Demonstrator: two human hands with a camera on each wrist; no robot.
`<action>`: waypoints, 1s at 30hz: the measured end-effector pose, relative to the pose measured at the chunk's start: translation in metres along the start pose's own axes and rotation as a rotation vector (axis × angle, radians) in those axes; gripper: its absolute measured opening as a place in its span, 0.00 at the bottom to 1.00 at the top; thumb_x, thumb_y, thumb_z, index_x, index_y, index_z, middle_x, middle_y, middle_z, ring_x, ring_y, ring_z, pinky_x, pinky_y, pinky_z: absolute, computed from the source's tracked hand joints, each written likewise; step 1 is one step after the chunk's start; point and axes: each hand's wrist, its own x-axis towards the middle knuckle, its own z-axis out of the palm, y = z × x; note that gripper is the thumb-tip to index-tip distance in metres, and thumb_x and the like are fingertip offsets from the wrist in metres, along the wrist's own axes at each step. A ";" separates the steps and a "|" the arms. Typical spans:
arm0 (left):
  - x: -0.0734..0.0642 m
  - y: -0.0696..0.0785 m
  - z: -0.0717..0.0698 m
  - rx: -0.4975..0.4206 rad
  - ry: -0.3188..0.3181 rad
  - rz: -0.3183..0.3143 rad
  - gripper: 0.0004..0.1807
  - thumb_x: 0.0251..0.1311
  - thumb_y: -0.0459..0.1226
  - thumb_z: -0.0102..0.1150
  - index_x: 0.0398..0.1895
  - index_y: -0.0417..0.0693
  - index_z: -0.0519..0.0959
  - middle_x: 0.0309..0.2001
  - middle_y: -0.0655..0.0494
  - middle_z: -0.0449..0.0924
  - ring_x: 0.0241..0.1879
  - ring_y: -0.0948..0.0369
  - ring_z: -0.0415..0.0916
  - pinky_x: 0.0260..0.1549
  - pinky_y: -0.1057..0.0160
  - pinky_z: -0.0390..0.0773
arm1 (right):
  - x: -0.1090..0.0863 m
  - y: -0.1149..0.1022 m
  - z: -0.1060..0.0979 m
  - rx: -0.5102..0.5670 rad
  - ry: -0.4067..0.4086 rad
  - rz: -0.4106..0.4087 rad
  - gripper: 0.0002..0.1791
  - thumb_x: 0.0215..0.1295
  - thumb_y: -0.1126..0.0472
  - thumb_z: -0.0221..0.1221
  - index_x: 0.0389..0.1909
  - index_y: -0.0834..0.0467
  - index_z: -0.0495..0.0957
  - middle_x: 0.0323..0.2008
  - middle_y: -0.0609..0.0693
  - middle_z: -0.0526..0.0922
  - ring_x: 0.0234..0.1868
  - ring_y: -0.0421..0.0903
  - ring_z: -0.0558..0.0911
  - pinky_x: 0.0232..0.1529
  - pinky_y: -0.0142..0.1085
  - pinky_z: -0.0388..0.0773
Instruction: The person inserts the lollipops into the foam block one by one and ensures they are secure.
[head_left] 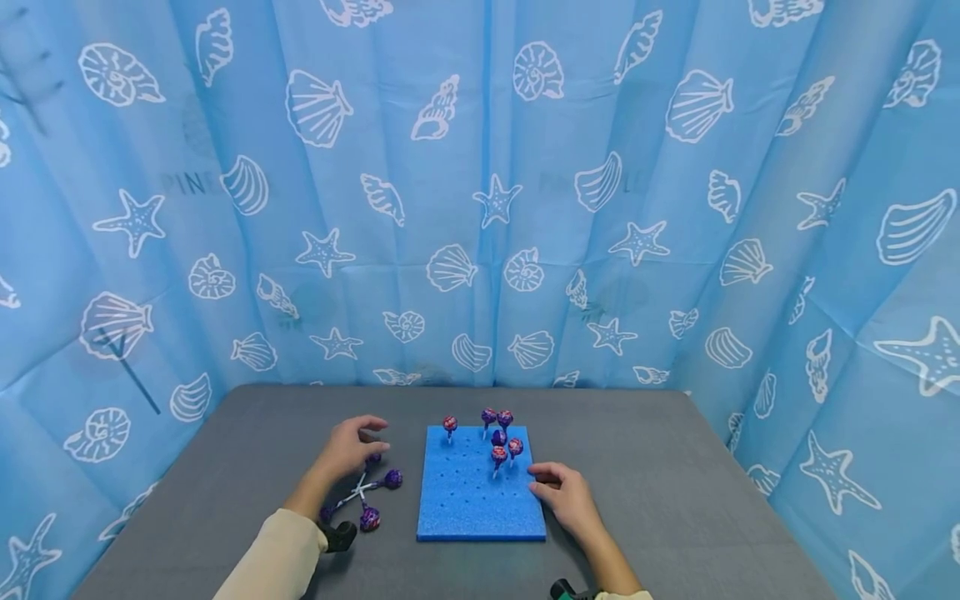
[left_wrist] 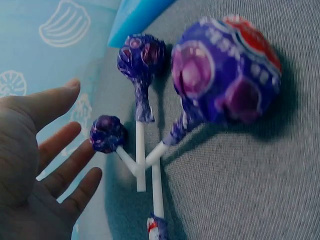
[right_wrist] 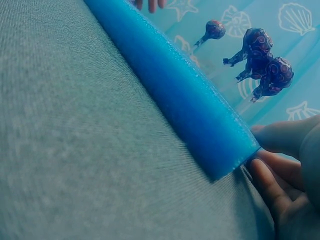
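My left hand (head_left: 347, 450) hovers open over several loose lollipops at the board's left, thumb and fingers spread with nothing between them. In the left wrist view a purple-wrapped lollipop (left_wrist: 227, 72) lies large in front, its white stick crossing the others. Nearest the fingertips there is a smaller lollipop head (left_wrist: 107, 133). With thumb and fingertips, my right hand (head_left: 564, 497) holds the right edge of a blue foam board (head_left: 480, 521) dotted with small holes. Several lollipops stand upright in the board, one red-and-purple lollipop (head_left: 450, 424) at back left and the others clustered at back right.
Everything rests on a grey cloth-covered table (head_left: 637, 450). Behind it and along both sides hangs a blue curtain (head_left: 465, 208) with white shell and starfish prints. Dark wrist straps (head_left: 341, 536) show on both arms.
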 end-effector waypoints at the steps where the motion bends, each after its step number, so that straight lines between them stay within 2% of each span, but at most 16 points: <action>1: 0.000 -0.001 0.000 0.007 -0.011 -0.007 0.19 0.56 0.34 0.69 0.52 0.42 0.80 0.51 0.45 0.80 0.46 0.51 0.79 0.41 0.50 0.81 | 0.000 0.000 0.000 0.001 0.001 -0.001 0.10 0.61 0.69 0.65 0.43 0.60 0.83 0.43 0.53 0.84 0.44 0.50 0.82 0.47 0.45 0.81; 7: -0.001 -0.004 -0.001 0.064 -0.064 -0.010 0.19 0.56 0.36 0.69 0.51 0.42 0.80 0.51 0.44 0.79 0.48 0.47 0.77 0.48 0.43 0.77 | 0.000 0.000 0.000 -0.003 -0.003 -0.011 0.10 0.61 0.69 0.64 0.43 0.61 0.83 0.43 0.53 0.84 0.44 0.50 0.82 0.47 0.44 0.81; 10: -0.001 -0.007 -0.001 0.051 -0.070 -0.022 0.19 0.56 0.36 0.69 0.51 0.43 0.80 0.50 0.45 0.80 0.49 0.47 0.77 0.49 0.43 0.75 | 0.000 0.000 0.000 -0.005 -0.003 -0.013 0.10 0.61 0.69 0.65 0.43 0.61 0.83 0.42 0.53 0.84 0.44 0.50 0.82 0.47 0.44 0.81; 17: 0.001 -0.016 -0.003 0.078 -0.076 -0.032 0.17 0.55 0.36 0.70 0.48 0.44 0.81 0.42 0.52 0.80 0.44 0.53 0.76 0.46 0.46 0.76 | 0.000 0.000 -0.001 -0.002 0.002 -0.013 0.10 0.61 0.69 0.65 0.43 0.61 0.83 0.42 0.53 0.84 0.44 0.50 0.82 0.46 0.44 0.81; 25: -0.001 -0.012 -0.004 0.127 -0.097 -0.034 0.17 0.53 0.37 0.71 0.47 0.44 0.81 0.35 0.55 0.77 0.36 0.58 0.74 0.38 0.52 0.75 | 0.000 0.000 0.000 -0.006 0.002 -0.010 0.10 0.61 0.69 0.64 0.44 0.61 0.83 0.43 0.53 0.84 0.44 0.50 0.81 0.47 0.44 0.81; 30: 0.000 -0.014 -0.002 0.138 -0.100 -0.060 0.17 0.53 0.36 0.71 0.46 0.45 0.82 0.34 0.56 0.77 0.35 0.58 0.73 0.36 0.54 0.75 | -0.001 -0.001 0.000 -0.013 0.003 -0.006 0.10 0.61 0.69 0.64 0.44 0.61 0.83 0.42 0.53 0.84 0.44 0.50 0.81 0.47 0.44 0.81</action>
